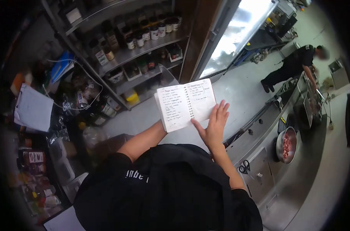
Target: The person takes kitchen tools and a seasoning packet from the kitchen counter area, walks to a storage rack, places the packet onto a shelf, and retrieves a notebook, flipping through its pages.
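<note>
An open spiral-bound notebook (pixel 175 107) with handwriting on both pages is held up in front of my chest. Its left side rests on my left arm's side, where the left hand is hidden behind the pages and only the forearm shows. My right hand (pixel 213 129) lies at the lower right edge of the right page, fingers spread, the thumb touching the paper near the spiral.
Metal shelves (pixel 125 57) with jars stand ahead on the left. On the right counter (pixel 255 175) are scissors (pixel 244 166) and a steel bowl (pixel 279 145) of red meat pieces (pixel 287 145). Another person (pixel 292 67) in black bends over equipment. Clipboard papers (pixel 34 107) lie left.
</note>
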The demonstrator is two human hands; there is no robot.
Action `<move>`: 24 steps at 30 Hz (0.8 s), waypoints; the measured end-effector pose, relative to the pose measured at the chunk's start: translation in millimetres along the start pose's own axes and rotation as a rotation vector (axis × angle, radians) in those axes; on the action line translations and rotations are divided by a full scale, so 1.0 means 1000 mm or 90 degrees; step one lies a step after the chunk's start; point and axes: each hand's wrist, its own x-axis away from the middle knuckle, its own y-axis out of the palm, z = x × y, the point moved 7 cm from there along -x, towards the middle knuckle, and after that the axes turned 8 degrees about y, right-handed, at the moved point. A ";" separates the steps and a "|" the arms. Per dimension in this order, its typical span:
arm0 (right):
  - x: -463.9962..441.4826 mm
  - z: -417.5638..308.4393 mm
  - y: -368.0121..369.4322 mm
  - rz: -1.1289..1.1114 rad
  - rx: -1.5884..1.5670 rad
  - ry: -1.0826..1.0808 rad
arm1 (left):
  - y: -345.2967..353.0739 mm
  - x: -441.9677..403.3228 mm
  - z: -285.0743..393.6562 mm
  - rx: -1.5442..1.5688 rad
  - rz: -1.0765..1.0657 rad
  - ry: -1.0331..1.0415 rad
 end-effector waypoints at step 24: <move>-0.027 -0.136 0.078 -0.022 0.011 -0.030 | -0.013 0.024 0.138 0.067 -0.060 0.004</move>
